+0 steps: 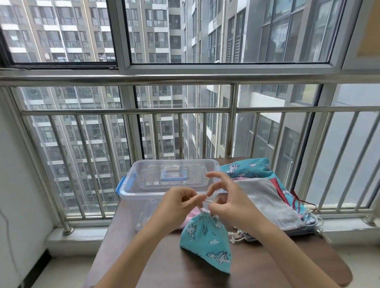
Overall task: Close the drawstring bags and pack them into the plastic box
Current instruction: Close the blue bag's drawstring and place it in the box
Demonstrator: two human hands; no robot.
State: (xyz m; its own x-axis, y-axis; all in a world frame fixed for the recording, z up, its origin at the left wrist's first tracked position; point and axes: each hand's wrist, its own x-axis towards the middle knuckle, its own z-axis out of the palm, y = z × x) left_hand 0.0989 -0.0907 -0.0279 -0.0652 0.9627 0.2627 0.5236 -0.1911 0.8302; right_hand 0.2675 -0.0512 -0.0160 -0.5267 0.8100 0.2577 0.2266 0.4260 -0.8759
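Note:
A small teal drawstring bag [205, 242] with white cartoon prints stands on the dark wooden table [174, 277], its neck gathered tight. Just above that neck, my left hand [178, 206] pinches the white drawstring [207, 201]. My right hand [228, 198] pinches the same cord from the right, with its index finger raised. Behind my hands sits the clear plastic box [167, 181], its lid with blue latches resting on top. A pink piece of cloth [191, 215] shows beside the box, partly hidden by my left hand.
A pile of other drawstring bags [271, 201], teal, grey and pink, lies at the table's right, cords trailing off its edge. A metal railing [181, 112] and windows stand right behind the table. A white wall is at the left.

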